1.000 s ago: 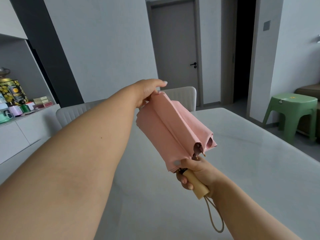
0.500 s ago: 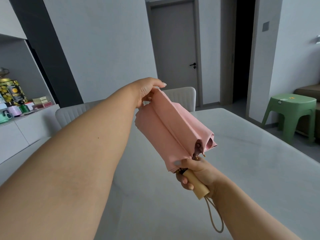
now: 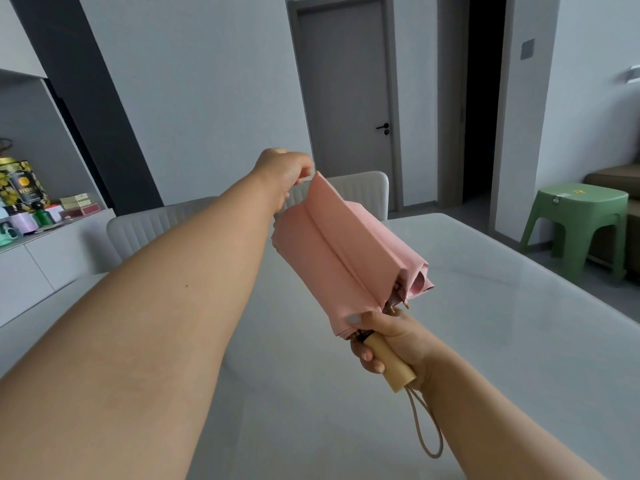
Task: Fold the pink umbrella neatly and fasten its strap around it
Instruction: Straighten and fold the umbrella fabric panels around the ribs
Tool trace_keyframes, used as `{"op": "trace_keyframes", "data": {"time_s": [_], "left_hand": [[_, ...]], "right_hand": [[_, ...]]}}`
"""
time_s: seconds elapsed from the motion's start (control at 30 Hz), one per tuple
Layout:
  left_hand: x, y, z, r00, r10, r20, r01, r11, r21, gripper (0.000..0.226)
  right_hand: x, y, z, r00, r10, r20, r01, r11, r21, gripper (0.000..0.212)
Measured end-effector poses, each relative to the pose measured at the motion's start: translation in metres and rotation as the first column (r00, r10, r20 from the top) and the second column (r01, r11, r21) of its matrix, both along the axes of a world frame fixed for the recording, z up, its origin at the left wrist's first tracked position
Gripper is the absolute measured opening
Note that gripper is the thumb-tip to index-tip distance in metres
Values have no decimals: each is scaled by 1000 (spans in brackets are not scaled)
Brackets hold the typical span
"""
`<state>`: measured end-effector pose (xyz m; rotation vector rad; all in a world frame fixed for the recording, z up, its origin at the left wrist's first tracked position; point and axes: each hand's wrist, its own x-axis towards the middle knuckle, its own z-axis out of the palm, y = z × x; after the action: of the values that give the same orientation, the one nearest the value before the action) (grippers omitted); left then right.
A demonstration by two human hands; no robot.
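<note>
- Pink umbrella [image 3: 346, 258] collapsed, canopy bunched in loose pleats, held in air above white table [image 3: 519, 341]; not touching the tabletop.
- Umbrella tilted: handle end low and nearer the camera, canopy tip high and farther off.
- R hand [image 3: 391, 341] wrapped tight round the wooden handle [image 3: 391, 363] at umbrella's lower end; thumb pressed on canopy hem just above handle.
- Beige wrist loop [image 3: 427, 427] hangs slack from handle's butt, below umbrella.
- L hand [image 3: 282, 174] at umbrella's upper end, fingertips pinched shut on top corner of one fabric fold, pulling it taut. L arm stretched out straight.
- Rib tips [image 3: 398, 306] poke out at canopy's open lower edge, right by R hand.
- Strap: can't make it out among the folds.
- Beyond umbrella: two white chairs [image 3: 360, 192] at table's far side, grey door [image 3: 346, 98] behind them.
- Right of umbrella, well apart: green plastic stool [image 3: 578, 220] on floor.
- Left of umbrella, well apart: sideboard [image 3: 52, 251] w/ tins and small boxes on top.
</note>
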<state>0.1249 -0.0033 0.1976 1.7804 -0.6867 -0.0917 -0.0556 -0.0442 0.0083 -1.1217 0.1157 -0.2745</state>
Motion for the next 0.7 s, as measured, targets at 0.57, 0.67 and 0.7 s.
{"op": "trace_keyframes", "data": {"time_s": [0.57, 0.67, 0.7], "left_hand": [[-55, 17, -62, 962, -252, 106, 189, 894, 406, 38], [-49, 20, -72, 975, -216, 50, 193, 939, 286, 18], [-48, 21, -75, 978, -206, 30, 192, 948, 253, 15]], "right_hand": [[5, -4, -5, 981, -166, -104, 165, 986, -12, 12], [4, -6, -5, 985, -146, -88, 146, 989, -6, 22], [4, -6, -5, 987, -136, -81, 137, 991, -3, 26]]}}
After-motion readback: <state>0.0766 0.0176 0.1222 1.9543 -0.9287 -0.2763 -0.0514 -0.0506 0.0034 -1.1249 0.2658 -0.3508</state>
